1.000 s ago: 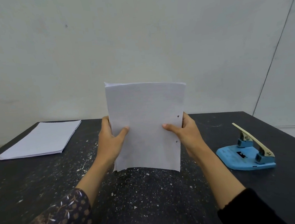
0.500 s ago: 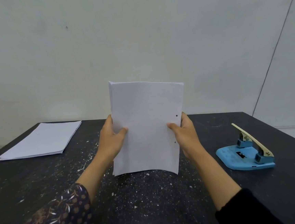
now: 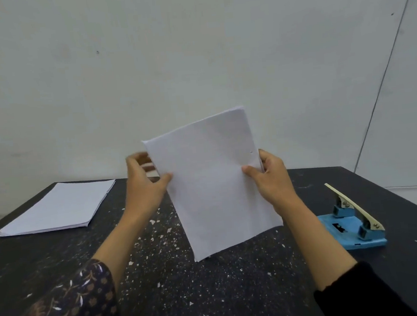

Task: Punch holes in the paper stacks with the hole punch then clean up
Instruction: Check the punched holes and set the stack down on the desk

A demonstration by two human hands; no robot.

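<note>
Both forearms reach forward and up. The right hand (image 3: 272, 177) grips the stack (image 3: 217, 182) at its right edge, thumb across the front, fingers curled behind. The left hand (image 3: 146, 188) is at the stack's left edge, thumb tip on the front and fingers blurred, spread beside that edge. Both wrists sit below the stack's top.

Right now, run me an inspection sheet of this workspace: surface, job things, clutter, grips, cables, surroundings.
Surface: dark speckled table.
Job's things: held paper stack, tilted, a punched hole near its right edge; flat paper stack, far left; blue hole punch, right, handle up.
Clutter: white paper bits scattered over the table.
Grips: left grip, thumb on the held stack's front, fingers blurred, hold unclear; right grip pinches its right edge.
Cables: nothing seen.
Surroundings: plain pale wall behind.
</note>
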